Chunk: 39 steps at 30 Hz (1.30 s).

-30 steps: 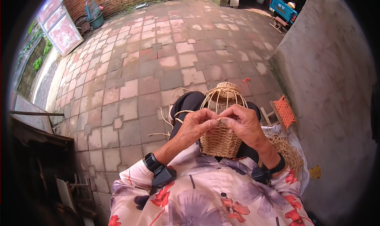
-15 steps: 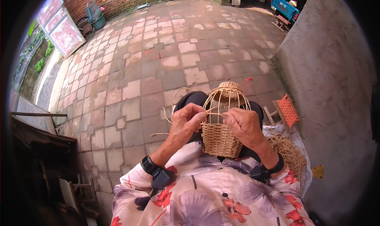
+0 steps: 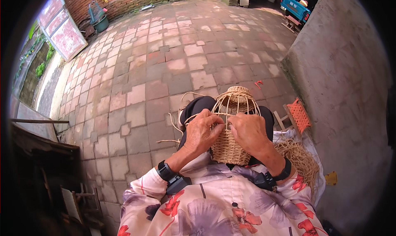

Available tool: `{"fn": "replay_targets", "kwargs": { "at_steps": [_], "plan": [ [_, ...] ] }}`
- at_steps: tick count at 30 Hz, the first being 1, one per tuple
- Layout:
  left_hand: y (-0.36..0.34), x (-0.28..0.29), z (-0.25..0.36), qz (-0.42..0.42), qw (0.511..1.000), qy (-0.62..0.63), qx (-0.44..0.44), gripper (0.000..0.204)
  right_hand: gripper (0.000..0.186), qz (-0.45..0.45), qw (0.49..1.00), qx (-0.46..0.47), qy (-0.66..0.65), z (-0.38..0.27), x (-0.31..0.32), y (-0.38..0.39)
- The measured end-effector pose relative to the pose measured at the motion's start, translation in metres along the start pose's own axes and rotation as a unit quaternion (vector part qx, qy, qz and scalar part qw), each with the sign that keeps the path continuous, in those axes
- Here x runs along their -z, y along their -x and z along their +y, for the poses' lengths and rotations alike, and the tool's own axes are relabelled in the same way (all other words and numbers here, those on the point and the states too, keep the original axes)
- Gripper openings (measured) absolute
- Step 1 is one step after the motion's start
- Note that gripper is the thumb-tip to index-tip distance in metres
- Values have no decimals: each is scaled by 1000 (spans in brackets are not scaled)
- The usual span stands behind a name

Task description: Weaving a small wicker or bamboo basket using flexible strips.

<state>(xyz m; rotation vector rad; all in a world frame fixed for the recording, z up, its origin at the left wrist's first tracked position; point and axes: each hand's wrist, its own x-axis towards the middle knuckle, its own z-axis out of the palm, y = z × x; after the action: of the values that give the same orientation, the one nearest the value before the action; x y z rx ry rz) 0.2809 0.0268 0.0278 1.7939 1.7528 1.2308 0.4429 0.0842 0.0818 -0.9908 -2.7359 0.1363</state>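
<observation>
A half-woven basket [image 3: 231, 150] of tan plant-fibre cord sits upright on my lap between my dark-trousered knees. Its lower wall is densely woven; bare ribs [image 3: 252, 105] curve up from it to a narrow woven neck [image 3: 238, 94]. At the top edge of the weave my left hand [image 3: 202, 132] is closed, thumb and fingers pinched together. My right hand [image 3: 250, 132] is closed beside it, its fingers curled over the same edge. A strand of cord [image 3: 222, 113] spans the ribs between both hands. The fingertips are partly hidden.
Loose cord [image 3: 299, 157] lies heaped on a white sheet at my right, beside a small stool with an orange woven seat [image 3: 298, 114]. A grey wall [image 3: 342, 79] rises on the right. Paving [image 3: 144, 91] stretches ahead. Dark wooden furniture [image 3: 45, 166] stands at left.
Both hands have come down closer to the basket's woven edge. The strand pulled between them in front of the ribs now lies across the ribs just above the weave.
</observation>
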Motion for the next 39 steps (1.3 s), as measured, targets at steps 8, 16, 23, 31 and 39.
{"fn": "replay_targets", "kwargs": {
  "at_steps": [8, 16, 23, 31, 39],
  "plan": [
    [-25, -2, -19, -86, 974, 162, 129, 24, 7, 43, 997, -4, -70, 7, -6, 1],
    [-44, -4, -33, -177, 969, 122, 122, 20, 8, 43, 978, -68, -191, 35, 53, 28],
    [-35, 7, 10, 28, 996, -59, -68, 18, 8, 96, 949, -53, -296, 42, 43, 36],
    [-21, 5, 31, -122, 977, 175, 29, 11, 10, 104, 903, -86, -407, 37, 22, 29],
    [-24, -1, 34, -73, 984, -111, -117, 5, 11, 149, 952, -62, -258, 44, -11, 38]
  ]
}}
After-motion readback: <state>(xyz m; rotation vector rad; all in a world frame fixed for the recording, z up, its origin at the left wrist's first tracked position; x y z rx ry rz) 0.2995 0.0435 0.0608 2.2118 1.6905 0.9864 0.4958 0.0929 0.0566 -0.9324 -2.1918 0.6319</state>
